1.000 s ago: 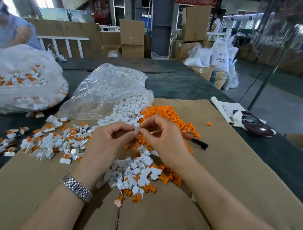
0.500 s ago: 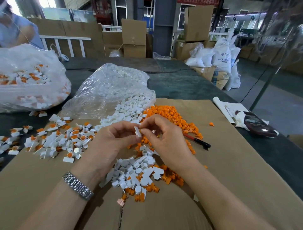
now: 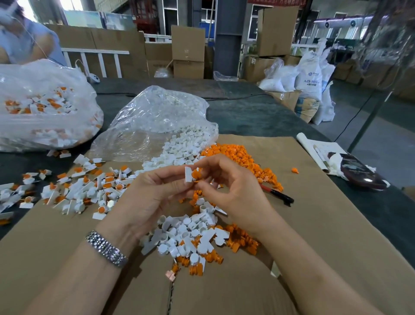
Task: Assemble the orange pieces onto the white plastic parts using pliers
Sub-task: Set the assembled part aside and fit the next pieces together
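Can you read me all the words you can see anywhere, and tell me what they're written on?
"ABS RESIN" on the big white sack at the back right.
A small logo with a word above that, and a smaller line under it that seems to repeat "ABS": both too blurred to read.
Red banner at the top edge: letters cut off, unreadable.
Papers on the table's right side: marks too small to read.
Cardboard boxes: faint marks, unreadable.

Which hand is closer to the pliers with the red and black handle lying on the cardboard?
Right. The right hand is just beside the pliers, which lie a little to its right on the cardboard. The left hand is farther away, on the other side of the right hand.
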